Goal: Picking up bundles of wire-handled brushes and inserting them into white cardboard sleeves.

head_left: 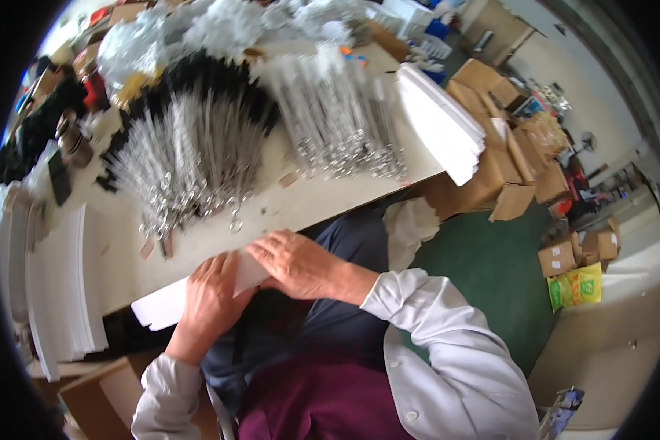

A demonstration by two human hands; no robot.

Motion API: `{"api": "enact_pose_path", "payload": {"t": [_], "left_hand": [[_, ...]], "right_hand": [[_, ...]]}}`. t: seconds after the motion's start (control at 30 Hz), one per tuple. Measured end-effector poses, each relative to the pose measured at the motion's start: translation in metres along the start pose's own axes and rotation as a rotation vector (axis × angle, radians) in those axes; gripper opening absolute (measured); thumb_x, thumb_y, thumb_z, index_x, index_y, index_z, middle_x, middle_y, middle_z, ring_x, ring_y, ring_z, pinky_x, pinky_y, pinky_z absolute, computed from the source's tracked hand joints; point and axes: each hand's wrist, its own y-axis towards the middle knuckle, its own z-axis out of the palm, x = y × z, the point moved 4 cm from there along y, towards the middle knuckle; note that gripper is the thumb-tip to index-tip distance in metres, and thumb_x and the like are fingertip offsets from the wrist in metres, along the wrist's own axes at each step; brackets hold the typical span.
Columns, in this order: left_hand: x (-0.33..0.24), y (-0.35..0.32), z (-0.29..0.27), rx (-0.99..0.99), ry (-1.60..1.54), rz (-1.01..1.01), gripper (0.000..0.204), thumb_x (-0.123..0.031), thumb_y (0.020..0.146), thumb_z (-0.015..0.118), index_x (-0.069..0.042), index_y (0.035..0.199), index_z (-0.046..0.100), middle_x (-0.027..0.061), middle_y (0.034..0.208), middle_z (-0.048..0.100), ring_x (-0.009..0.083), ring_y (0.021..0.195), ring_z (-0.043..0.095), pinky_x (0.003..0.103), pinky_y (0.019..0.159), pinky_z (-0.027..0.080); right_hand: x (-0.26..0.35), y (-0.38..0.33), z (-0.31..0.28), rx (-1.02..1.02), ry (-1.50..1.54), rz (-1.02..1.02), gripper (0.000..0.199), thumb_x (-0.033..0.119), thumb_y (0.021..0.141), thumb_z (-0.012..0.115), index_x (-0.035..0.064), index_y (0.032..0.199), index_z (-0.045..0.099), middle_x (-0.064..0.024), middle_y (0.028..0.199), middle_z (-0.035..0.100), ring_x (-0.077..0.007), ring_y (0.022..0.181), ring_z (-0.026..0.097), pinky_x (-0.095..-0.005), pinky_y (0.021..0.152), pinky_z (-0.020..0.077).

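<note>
1. The left hand (211,297) is closed over the near part of a white card sleeve (170,301), fingers curled on top of it and gripping it at the table edge.
2. The right hand (298,262) lies across the right end of the same sleeve, fingers extended flat and pressing on its upper face.
3. The white card sleeve is a long, narrow, flat piece of plain white card. Its left end projects beyond the left hand and shows rounded corners. Its middle and right end are covered by both hands.
4. The sleeve sits at the near edge of the pale table (293,202), just above the person's lap, slanting up toward the right.
5. Beyond the hands, a fanned heap of clear-wrapped strips with metal rings (187,165) lies on the table; the rings point toward the person.
6. A second such heap (341,117) lies to its right, apart from the first.
7. A stack of white card sheets (440,121) rests at the table's right end.
8. Another stack of white sheets (59,286) stands at the left.
9. Brown cardboard boxes (506,169) are piled on the green floor at the right.
</note>
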Motion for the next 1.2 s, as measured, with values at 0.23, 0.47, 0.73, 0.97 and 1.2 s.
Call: {"api": "enact_pose_path", "payload": {"t": [0.23, 0.47, 0.73, 0.97, 1.2], "left_hand": [[0.010, -0.006, -0.015, 0.075, 0.094, -0.003, 0.062, -0.020, 0.074, 0.082, 0.007, 0.124, 0.058, 0.0222, 0.111, 0.066, 0.0395, 0.101, 0.065, 0.047, 0.088, 0.053], [0.011, -0.003, -0.002, 0.101, 0.035, -0.047, 0.065, -0.021, 0.073, 0.084, 0.007, 0.126, 0.058, 0.0227, 0.111, 0.067, 0.0405, 0.103, 0.065, 0.047, 0.090, 0.053], [0.024, -0.007, -0.023, 0.066, 0.068, -0.035, 0.076, -0.022, 0.068, 0.089, 0.007, 0.130, 0.057, 0.0241, 0.123, 0.064, 0.0420, 0.112, 0.062, 0.050, 0.100, 0.049], [0.030, 0.000, -0.008, 0.043, 0.088, -0.054, 0.075, -0.022, 0.069, 0.088, 0.008, 0.131, 0.056, 0.0245, 0.122, 0.064, 0.0417, 0.111, 0.063, 0.049, 0.097, 0.050], [0.039, 0.000, -0.011, 0.027, 0.121, -0.049, 0.076, -0.024, 0.072, 0.087, 0.009, 0.133, 0.054, 0.0273, 0.129, 0.061, 0.0435, 0.121, 0.059, 0.050, 0.106, 0.046]], "right_hand": [[-0.002, 0.001, -0.009, 0.040, -0.032, 0.054, 0.068, 0.032, 0.085, 0.078, -0.0095, 0.133, 0.054, -0.0186, 0.121, 0.063, -0.0321, 0.114, 0.060, -0.0422, 0.104, 0.0466], [-0.002, 0.004, 0.009, 0.092, 0.012, 0.021, 0.067, 0.033, 0.089, 0.074, -0.0095, 0.138, 0.053, -0.0206, 0.130, 0.062, -0.0346, 0.118, 0.060, -0.0446, 0.105, 0.0473], [-0.012, 0.007, -0.004, 0.075, 0.023, 0.055, 0.069, 0.033, 0.090, 0.074, -0.0088, 0.139, 0.053, -0.0199, 0.130, 0.062, -0.0343, 0.117, 0.060, -0.0449, 0.103, 0.0483], [-0.025, 0.014, 0.001, 0.049, 0.033, 0.061, 0.071, 0.034, 0.087, 0.077, -0.0065, 0.140, 0.053, -0.0190, 0.131, 0.061, -0.0337, 0.117, 0.060, -0.0450, 0.106, 0.0461], [-0.039, 0.009, 0.001, 0.004, 0.070, 0.054, 0.070, 0.034, 0.085, 0.078, -0.0052, 0.139, 0.056, -0.0172, 0.129, 0.063, -0.0329, 0.117, 0.060, -0.0435, 0.105, 0.0469]]}}
